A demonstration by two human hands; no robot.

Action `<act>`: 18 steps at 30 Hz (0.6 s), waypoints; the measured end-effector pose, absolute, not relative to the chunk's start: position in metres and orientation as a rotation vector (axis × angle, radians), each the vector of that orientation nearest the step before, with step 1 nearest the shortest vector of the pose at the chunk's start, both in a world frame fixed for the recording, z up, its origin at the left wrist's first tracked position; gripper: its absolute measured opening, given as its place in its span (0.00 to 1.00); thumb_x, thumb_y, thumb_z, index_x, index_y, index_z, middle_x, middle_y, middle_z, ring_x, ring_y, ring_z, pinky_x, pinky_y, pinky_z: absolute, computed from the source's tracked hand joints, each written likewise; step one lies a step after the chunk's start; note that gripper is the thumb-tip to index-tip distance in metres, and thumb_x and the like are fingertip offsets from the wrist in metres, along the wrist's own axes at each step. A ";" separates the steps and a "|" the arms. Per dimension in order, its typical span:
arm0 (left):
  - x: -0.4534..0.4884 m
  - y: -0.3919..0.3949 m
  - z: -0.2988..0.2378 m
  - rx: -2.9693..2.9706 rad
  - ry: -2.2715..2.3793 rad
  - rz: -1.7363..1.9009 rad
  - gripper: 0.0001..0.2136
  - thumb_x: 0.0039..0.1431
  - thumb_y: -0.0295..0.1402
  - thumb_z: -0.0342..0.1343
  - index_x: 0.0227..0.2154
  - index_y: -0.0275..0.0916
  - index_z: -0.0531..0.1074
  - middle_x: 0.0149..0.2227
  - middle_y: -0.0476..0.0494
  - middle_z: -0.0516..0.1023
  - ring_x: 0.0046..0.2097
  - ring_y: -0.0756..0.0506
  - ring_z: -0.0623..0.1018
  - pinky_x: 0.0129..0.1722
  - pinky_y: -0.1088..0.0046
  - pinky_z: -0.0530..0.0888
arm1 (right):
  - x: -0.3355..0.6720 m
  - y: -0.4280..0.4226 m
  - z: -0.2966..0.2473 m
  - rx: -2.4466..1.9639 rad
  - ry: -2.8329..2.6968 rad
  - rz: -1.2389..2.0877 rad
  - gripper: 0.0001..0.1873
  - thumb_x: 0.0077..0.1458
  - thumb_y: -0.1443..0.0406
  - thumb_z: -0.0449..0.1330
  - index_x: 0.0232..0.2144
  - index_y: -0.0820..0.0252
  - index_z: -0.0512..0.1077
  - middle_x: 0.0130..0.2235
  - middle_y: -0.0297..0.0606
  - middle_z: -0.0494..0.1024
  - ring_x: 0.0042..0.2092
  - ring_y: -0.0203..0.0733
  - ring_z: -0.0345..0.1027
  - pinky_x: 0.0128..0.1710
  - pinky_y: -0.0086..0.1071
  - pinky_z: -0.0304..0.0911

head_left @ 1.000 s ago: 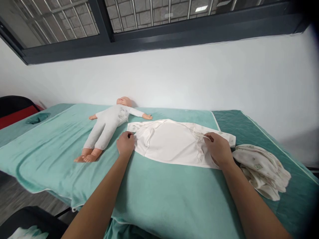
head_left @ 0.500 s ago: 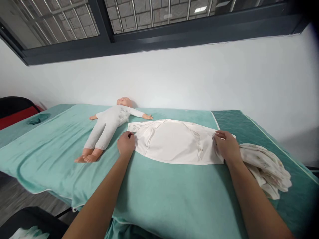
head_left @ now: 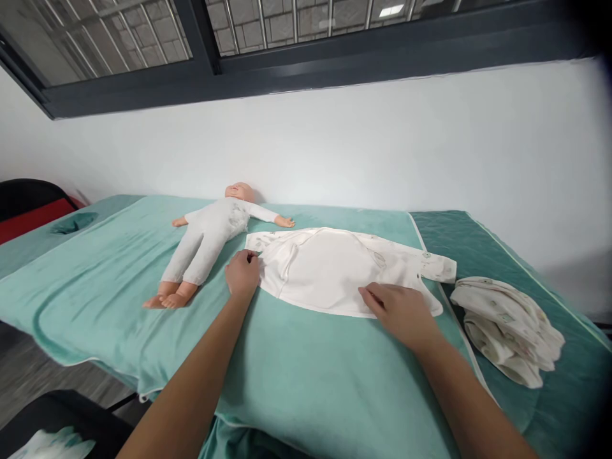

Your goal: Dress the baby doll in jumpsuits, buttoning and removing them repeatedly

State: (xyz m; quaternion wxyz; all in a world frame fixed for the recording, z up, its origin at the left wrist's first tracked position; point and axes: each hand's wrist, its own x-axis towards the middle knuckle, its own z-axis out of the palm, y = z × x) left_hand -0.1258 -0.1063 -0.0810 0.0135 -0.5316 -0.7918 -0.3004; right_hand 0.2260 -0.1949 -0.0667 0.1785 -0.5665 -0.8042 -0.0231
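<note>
A white baby garment (head_left: pixel 329 268) lies spread flat on the teal-covered table (head_left: pixel 119 299). My left hand (head_left: pixel 243 274) rests at the garment's left edge, its fingers curled and pinching the cloth. My right hand (head_left: pixel 399 309) lies flat on the garment's lower right hem with the fingers stretched out toward the left. A baby doll (head_left: pixel 205 239) in a pale suit lies on its back to the left of the garment, its head toward the wall.
A crumpled pile of patterned cloth (head_left: pixel 507 328) sits on the darker teal pad (head_left: pixel 564 376) at the right. The white wall and a dark window frame (head_left: pixel 306 64) run behind the table. A red-and-black chair (head_left: pixel 29 210) stands at the far left.
My right hand has come off the garment's right end and moved left and nearer, onto the lower hem. The right sleeve now lies uncovered. My left hand has stayed in place.
</note>
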 end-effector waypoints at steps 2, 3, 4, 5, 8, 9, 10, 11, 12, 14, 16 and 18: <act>-0.126 -0.106 -0.081 -1.657 -2.469 -0.937 0.11 0.58 0.32 0.48 0.37 0.44 0.75 0.41 0.44 0.81 0.46 0.39 0.78 0.41 0.65 0.68 | 0.224 -0.194 -0.067 -1.640 -2.338 -0.073 0.23 0.68 0.53 0.46 0.26 0.56 0.70 0.22 0.33 0.75 0.26 0.40 0.70 0.26 0.34 0.42; -0.126 -0.106 -0.081 -1.661 -2.470 -0.937 0.11 0.58 0.32 0.48 0.37 0.44 0.75 0.41 0.44 0.81 0.46 0.40 0.78 0.41 0.65 0.68 | 0.225 -0.193 -0.066 -1.645 -2.365 -0.065 0.24 0.68 0.53 0.46 0.25 0.56 0.70 0.22 0.33 0.75 0.26 0.40 0.70 0.26 0.33 0.42; -0.126 -0.106 -0.081 -1.665 -2.470 -0.936 0.11 0.58 0.32 0.48 0.37 0.44 0.75 0.40 0.45 0.81 0.45 0.40 0.78 0.41 0.65 0.68 | 0.225 -0.193 -0.066 -1.639 -2.386 -0.056 0.25 0.68 0.52 0.46 0.25 0.56 0.69 0.22 0.34 0.76 0.26 0.40 0.70 0.26 0.33 0.41; -0.126 -0.107 -0.081 -1.667 -2.470 -0.936 0.11 0.58 0.32 0.48 0.37 0.44 0.75 0.40 0.45 0.81 0.45 0.40 0.78 0.42 0.65 0.68 | 0.226 -0.193 -0.065 -1.623 -2.406 -0.046 0.25 0.68 0.52 0.46 0.24 0.56 0.69 0.22 0.34 0.76 0.26 0.39 0.70 0.26 0.33 0.41; -0.126 -0.107 -0.080 -1.670 -2.466 -0.933 0.11 0.58 0.31 0.48 0.37 0.44 0.75 0.41 0.44 0.81 0.46 0.40 0.78 0.42 0.65 0.68 | 0.228 -0.195 -0.065 -1.548 -2.416 -0.070 0.26 0.68 0.52 0.46 0.22 0.57 0.68 0.20 0.33 0.73 0.25 0.38 0.68 0.26 0.33 0.42; -0.126 -0.107 -0.080 -1.672 -2.465 -0.934 0.11 0.58 0.31 0.47 0.37 0.44 0.75 0.41 0.44 0.81 0.46 0.40 0.78 0.42 0.65 0.68 | 0.228 -0.197 -0.065 -1.521 -2.389 -0.100 0.26 0.68 0.53 0.46 0.21 0.57 0.67 0.19 0.33 0.72 0.24 0.38 0.67 0.26 0.33 0.42; -0.126 -0.107 -0.080 -1.674 -2.463 -0.935 0.11 0.58 0.31 0.47 0.37 0.44 0.75 0.41 0.44 0.81 0.45 0.40 0.78 0.42 0.66 0.68 | 0.228 -0.198 -0.065 -1.494 -2.346 -0.140 0.26 0.67 0.53 0.47 0.21 0.57 0.67 0.19 0.33 0.71 0.23 0.38 0.66 0.26 0.33 0.44; -0.126 -0.107 -0.080 -1.678 -2.460 -0.937 0.11 0.58 0.32 0.47 0.36 0.44 0.75 0.41 0.45 0.81 0.45 0.40 0.78 0.42 0.66 0.68 | 0.227 -0.198 -0.065 -1.471 -2.288 -0.179 0.25 0.67 0.54 0.47 0.20 0.57 0.67 0.19 0.33 0.70 0.23 0.37 0.65 0.26 0.33 0.45; -0.126 -0.107 -0.080 -1.681 -2.458 -0.939 0.11 0.58 0.32 0.47 0.36 0.44 0.75 0.41 0.45 0.81 0.45 0.40 0.78 0.41 0.66 0.68 | 0.225 -0.199 -0.065 -1.445 -2.225 -0.206 0.24 0.67 0.55 0.48 0.21 0.57 0.67 0.20 0.34 0.71 0.24 0.38 0.65 0.27 0.34 0.48; -0.126 -0.108 -0.080 -1.684 -2.452 -0.944 0.11 0.57 0.32 0.47 0.36 0.44 0.75 0.41 0.45 0.81 0.45 0.40 0.78 0.41 0.65 0.68 | 0.218 -0.200 -0.065 -1.377 -2.109 -0.181 0.20 0.67 0.59 0.49 0.26 0.57 0.71 0.27 0.37 0.76 0.30 0.40 0.69 0.31 0.33 0.56; -0.125 -0.109 -0.080 -1.683 -2.445 -0.949 0.10 0.57 0.32 0.47 0.36 0.44 0.75 0.41 0.45 0.81 0.45 0.40 0.77 0.41 0.65 0.67 | 0.206 -0.200 -0.065 -1.318 -2.016 -0.061 0.15 0.67 0.61 0.48 0.38 0.58 0.74 0.40 0.42 0.79 0.42 0.44 0.73 0.42 0.35 0.63; -0.125 -0.110 -0.080 -1.683 -2.438 -0.954 0.10 0.57 0.32 0.47 0.36 0.44 0.74 0.41 0.45 0.81 0.45 0.40 0.77 0.41 0.65 0.67 | 0.191 -0.200 -0.068 -1.325 -1.958 0.072 0.17 0.67 0.60 0.47 0.50 0.59 0.71 0.53 0.45 0.75 0.55 0.46 0.67 0.54 0.39 0.62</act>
